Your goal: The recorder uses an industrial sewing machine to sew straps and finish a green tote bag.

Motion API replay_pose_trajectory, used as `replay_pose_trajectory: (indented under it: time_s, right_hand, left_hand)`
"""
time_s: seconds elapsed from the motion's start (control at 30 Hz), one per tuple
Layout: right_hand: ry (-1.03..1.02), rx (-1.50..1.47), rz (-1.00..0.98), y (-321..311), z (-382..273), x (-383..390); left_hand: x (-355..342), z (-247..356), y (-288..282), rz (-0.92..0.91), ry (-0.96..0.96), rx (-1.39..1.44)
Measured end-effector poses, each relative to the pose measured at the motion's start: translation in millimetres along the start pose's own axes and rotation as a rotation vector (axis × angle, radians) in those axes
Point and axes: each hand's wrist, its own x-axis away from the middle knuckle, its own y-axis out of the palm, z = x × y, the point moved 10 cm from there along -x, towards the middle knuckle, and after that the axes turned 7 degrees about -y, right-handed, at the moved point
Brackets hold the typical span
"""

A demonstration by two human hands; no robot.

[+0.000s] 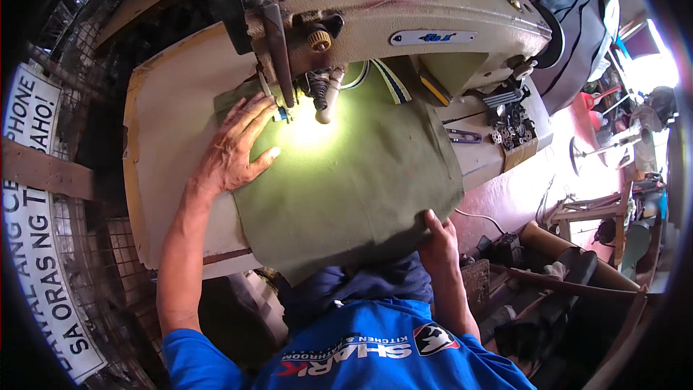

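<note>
A beige industrial sewing machine (382,7) arches over an olive-green fabric sheet (339,188) on the pale table (166,159). My left hand (234,144) rests on the fabric's upper left, fingers extended and slightly apart, fingertips beside the presser foot (283,112), whose needle is too small to make out. A small lamp (328,101) lights the cloth there. My right hand (440,245) grips the sheet's lower right edge, thumb on top and fingers partly hidden. A striped strap (395,83) curves behind the foot under the machine's arm.
Metal bobbins (509,133) and thread snips (465,136) sit at the table's right end. A wire mesh with a white sign (47,245) stands at the left. Dark bags (581,29) are piled behind the machine. Clutter, wooden frames (599,213) and a cardboard roll (563,253) fill the right.
</note>
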Motion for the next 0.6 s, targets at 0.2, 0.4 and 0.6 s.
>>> replay_pose_trajectory:
  time_s: [0.2, 0.4, 0.6]
  right_hand:
    - [-1.141, 1.145, -0.046, 114, -143, 89]
    - [-1.369, 1.315, -1.189, 244, -75, 101]
    - [-0.876, 0.996, -0.800, 214, -131, -45]
  left_hand:
    - [1, 3, -1, 0.004, 0.007, 0.018]
    - [5, 10, 6, 0.075, -0.046, -0.029]
    - [15, 21, 24, 0.189, -0.156, -0.116]
